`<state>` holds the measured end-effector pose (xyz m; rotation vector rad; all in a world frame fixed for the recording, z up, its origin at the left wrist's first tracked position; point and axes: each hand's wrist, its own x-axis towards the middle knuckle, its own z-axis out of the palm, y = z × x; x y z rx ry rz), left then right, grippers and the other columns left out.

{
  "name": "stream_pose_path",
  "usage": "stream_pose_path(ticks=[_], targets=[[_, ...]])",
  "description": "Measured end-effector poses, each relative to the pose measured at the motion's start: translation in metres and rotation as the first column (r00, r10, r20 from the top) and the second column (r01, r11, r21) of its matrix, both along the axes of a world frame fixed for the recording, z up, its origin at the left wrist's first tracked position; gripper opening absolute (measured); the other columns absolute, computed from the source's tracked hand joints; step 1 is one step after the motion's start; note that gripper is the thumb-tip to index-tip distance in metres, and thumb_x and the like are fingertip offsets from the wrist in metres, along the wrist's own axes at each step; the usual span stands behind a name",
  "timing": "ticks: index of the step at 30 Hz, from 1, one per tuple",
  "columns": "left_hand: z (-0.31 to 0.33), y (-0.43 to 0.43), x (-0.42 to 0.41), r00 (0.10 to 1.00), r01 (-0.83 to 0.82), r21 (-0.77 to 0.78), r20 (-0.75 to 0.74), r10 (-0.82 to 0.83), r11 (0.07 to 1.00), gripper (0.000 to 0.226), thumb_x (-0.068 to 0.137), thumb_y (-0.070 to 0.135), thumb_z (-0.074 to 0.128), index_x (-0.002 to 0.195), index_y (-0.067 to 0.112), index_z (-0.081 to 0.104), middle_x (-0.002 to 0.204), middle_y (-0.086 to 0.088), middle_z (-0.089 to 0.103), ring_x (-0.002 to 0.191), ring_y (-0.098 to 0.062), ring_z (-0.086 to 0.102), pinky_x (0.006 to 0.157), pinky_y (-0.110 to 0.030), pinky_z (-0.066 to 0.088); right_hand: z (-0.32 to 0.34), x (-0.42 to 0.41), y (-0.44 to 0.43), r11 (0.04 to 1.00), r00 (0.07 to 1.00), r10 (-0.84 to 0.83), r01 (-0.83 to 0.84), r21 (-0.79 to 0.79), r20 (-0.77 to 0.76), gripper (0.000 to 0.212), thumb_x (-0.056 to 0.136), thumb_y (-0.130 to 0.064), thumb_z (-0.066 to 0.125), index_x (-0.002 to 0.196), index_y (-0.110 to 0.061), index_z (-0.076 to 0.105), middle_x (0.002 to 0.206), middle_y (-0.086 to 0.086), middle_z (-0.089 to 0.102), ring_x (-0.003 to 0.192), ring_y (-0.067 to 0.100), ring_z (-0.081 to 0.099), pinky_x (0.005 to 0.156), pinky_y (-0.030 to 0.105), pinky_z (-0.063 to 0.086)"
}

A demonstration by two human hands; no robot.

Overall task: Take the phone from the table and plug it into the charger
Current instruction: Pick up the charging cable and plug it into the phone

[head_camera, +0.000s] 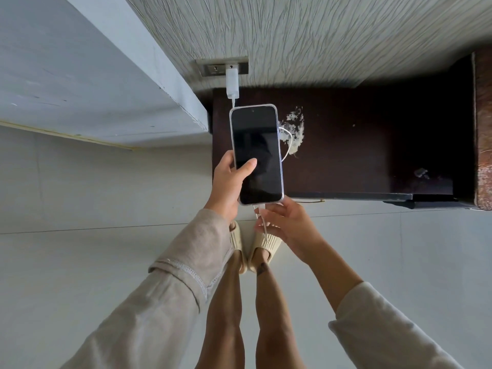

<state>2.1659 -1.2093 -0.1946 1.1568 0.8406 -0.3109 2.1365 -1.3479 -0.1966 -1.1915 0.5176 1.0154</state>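
A phone (pixel 256 153) with a dark screen and a clear case is held upright over the left end of the dark table (pixel 346 145). My left hand (pixel 229 182) grips its lower left side, thumb across the screen. A white charger (pixel 232 82) sits in the wall socket (pixel 225 67) above the table. Its white cable (pixel 288 139) loops out behind the phone's right side and comes down below the phone. My right hand (pixel 286 225) pinches the cable's end (pixel 262 217) just under the phone's bottom edge. Whether the plug sits in the port is too small to tell.
A white scuffed patch (pixel 294 131) marks the tabletop. A white bed edge or ledge (pixel 93 83) runs along the left. A reddish-brown piece of furniture (pixel 483 129) stands at the far right. Pale floor tiles and my feet in beige slippers (pixel 253 243) lie below.
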Motion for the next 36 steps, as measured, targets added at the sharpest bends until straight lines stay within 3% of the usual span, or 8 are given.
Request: stream_pose_path(ticks=[4, 7, 13, 17, 22, 27, 31, 36], targets=[[-0.008, 0.000, -0.006, 1.000, 0.017, -0.049, -0.018, -0.018, 0.999, 0.016, 0.086, 0.009, 0.057, 0.088, 0.025, 0.059, 0.090, 0.004, 0.068, 0.084, -0.010, 0.066, 0.062, -0.018, 0.057, -0.001, 0.006, -0.010, 0.991, 0.992, 0.124, -0.124, 0.039, 0.004, 0.037, 0.080, 0.012, 0.060, 0.101, -0.018, 0.061, 0.087, 0.005, 0.068, 0.063, 0.012, 0.073, 0.059, 0.024, 0.059], [-0.012, -0.004, -0.008, 0.999, 0.013, -0.077, -0.051, -0.017, 0.997, 0.015, 0.085, 0.009, 0.059, 0.087, 0.025, 0.060, 0.090, 0.003, 0.067, 0.081, -0.010, 0.066, 0.058, -0.018, 0.057, -0.004, 0.007, -0.011, 0.991, 0.993, 0.109, -0.104, 0.079, -0.054, 0.037, 0.078, 0.014, 0.061, 0.098, -0.017, 0.063, 0.089, 0.005, 0.071, 0.065, 0.015, 0.074, 0.058, 0.027, 0.060], [-0.027, -0.015, -0.002, 0.992, 0.036, -0.083, -0.117, -0.046, 0.996, 0.013, 0.085, 0.010, 0.058, 0.092, 0.022, 0.058, 0.096, -0.002, 0.065, 0.095, -0.021, 0.062, 0.082, -0.033, 0.055, -0.021, 0.005, -0.012, 0.993, 0.996, 0.071, -0.075, -0.091, -0.048, 0.038, 0.074, 0.009, 0.068, 0.109, -0.003, 0.060, 0.111, 0.023, 0.065, 0.086, 0.028, 0.069, 0.079, 0.044, 0.060], [-0.047, -0.022, 0.007, 0.961, 0.086, -0.104, -0.255, -0.110, 0.991, 0.033, 0.087, 0.028, 0.056, 0.116, 0.014, 0.054, 0.123, -0.008, 0.061, 0.115, -0.026, 0.057, 0.103, -0.044, 0.045, -0.034, 0.010, -0.015, 0.994, 0.997, 0.033, -0.041, -0.106, -0.075, 0.035, 0.077, 0.010, 0.064, 0.109, -0.004, 0.056, 0.100, 0.018, 0.064, 0.073, 0.019, 0.070, 0.065, 0.029, 0.062], [-0.084, -0.029, 0.021, 0.928, -0.002, -0.170, -0.368, -0.061, 0.986, 0.042, 0.093, 0.033, 0.044, 0.122, 0.006, 0.054, 0.104, -0.013, 0.067, 0.092, -0.028, 0.065, 0.088, -0.044, 0.051, -0.070, 0.017, -0.017, 0.994, 0.977, -0.111, 0.107, -0.029, -0.183, 0.030, 0.080, 0.018, 0.054, 0.106, 0.002, 0.051, 0.081, 0.015, 0.060, 0.053, 0.008, 0.070, 0.053, 0.023, 0.060], [-0.113, -0.034, 0.017, 0.905, 0.008, -0.110, -0.422, -0.054, 0.994, 0.040, 0.094, 0.030, 0.039, 0.120, 0.005, 0.055, 0.090, -0.007, 0.063, 0.070, -0.015, 0.060, 0.054, -0.025, 0.053, -0.112, 0.030, -0.016, 0.980, 0.954, -0.198, 0.193, -0.045, -0.225, 0.030, 0.079, 0.020, 0.053, 0.086, -0.009, 0.058, 0.069, 0.003, 0.068, 0.053, 0.006, 0.071, 0.052, 0.023, 0.059], [-0.131, -0.033, 0.012, 0.897, 0.074, -0.054, -0.433, -0.090, 0.996, 0.033, 0.094, 0.019, 0.037, 0.121, 0.008, 0.053, 0.096, -0.005, 0.060, 0.079, -0.014, 0.058, 0.073, -0.031, 0.049, -0.139, 0.040, -0.014, 0.985, 0.957, -0.171, 0.162, -0.059, -0.234, 0.028, 0.081, 0.018, 0.053, 0.089, -0.008, 0.056, 0.079, 0.007, 0.064, 0.055, 0.007, 0.072, 0.059, 0.026, 0.062], [-0.146, -0.026, 0.008, 0.890, 0.108, -0.070, -0.437, -0.128, 0.992, 0.028, 0.094, 0.011, 0.037, 0.116, 0.012, 0.055, 0.082, -0.001, 0.058, 0.072, -0.009, 0.056, 0.064, -0.023, 0.045, -0.161, 0.038, -0.010, 0.992, 0.968, -0.119, 0.105, -0.072, -0.223, 0.029, 0.081, 0.019, 0.052, 0.086, -0.010, 0.055, 0.084, 0.008, 0.062, 0.054, 0.006, 0.072, 0.058, 0.023, 0.061]])
